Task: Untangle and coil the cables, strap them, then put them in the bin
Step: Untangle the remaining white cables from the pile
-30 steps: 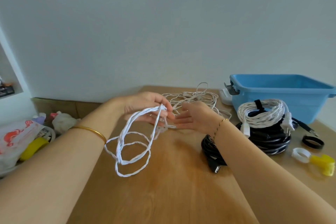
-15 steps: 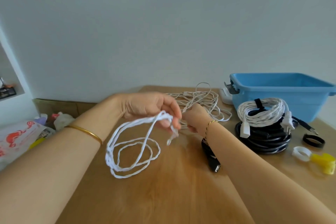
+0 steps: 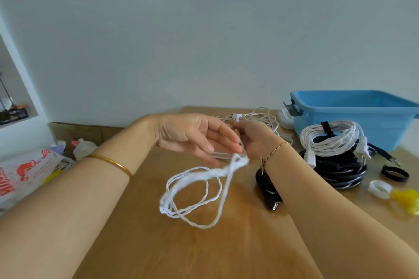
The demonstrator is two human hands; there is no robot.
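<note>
Left hand (image 3: 192, 136) has let go, fingers straight now. The white cable (image 3: 164, 207) dangles in loops over the counter (image 3: 158, 244), seemingly pinched by the right hand (image 3: 258, 142) (fingers mostly hidden). Light, floppy stuff, so I'd grab where the loops bunch.

The desk (image 3: 204, 251) at lower centre is smooth wood with a soft sheen. The twisted white cable (image 3: 192, 190) above it looks matt and ropy. At right, the bin (image 3: 353, 120) is smooth blue plastic and the black cable coil (image 3: 340, 172) is glossy. The bangle (image 3: 111, 162) at left is polished metal.
</note>
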